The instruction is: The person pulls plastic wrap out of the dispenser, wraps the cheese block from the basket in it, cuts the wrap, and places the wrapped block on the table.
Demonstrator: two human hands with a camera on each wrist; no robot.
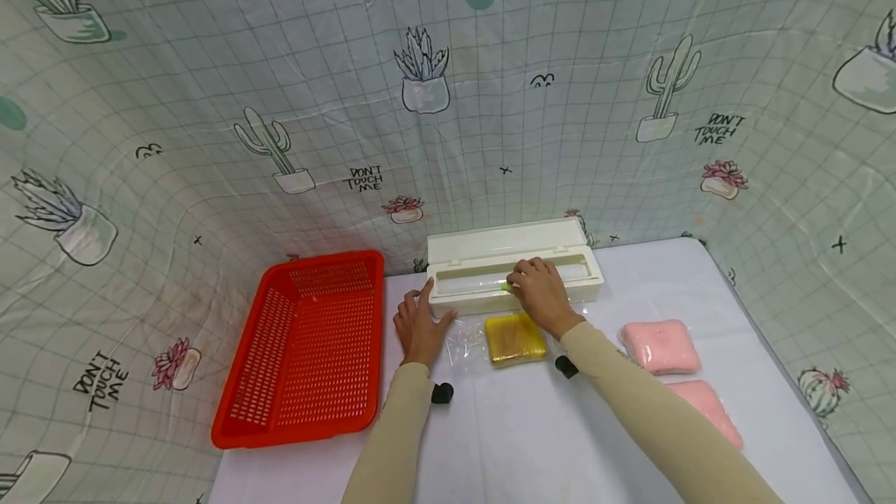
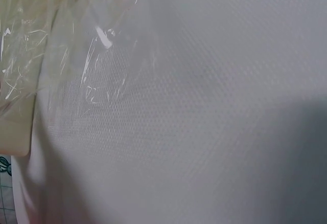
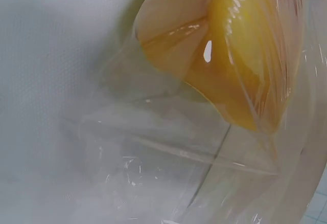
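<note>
A white cling film dispenser box [image 1: 476, 303] lies at the back of the table with its lid [image 1: 507, 241] raised and a film roll [image 1: 462, 283] inside. My right hand [image 1: 542, 294] reaches over the box and pinches a small green slide cutter [image 1: 505, 286] on it. At the box's left end, my left hand [image 1: 420, 325] rests with spread, fairly straight fingers, the thumb along the front. Clear film [image 1: 467, 344] comes out over the front edge and drapes around a yellow wrapped block [image 1: 514, 339]. The right wrist view shows the film [image 3: 168, 147] stretched and creased over the yellow block [image 3: 245, 45].
A red perforated basket [image 1: 374, 348] stands to the left of the box. On the right lie two pink wrapped blocks [image 1: 661, 346], one partly behind the right sleeve. A patterned curtain [image 1: 483, 138] hangs right behind the table, which has a white cloth [image 1: 504, 442].
</note>
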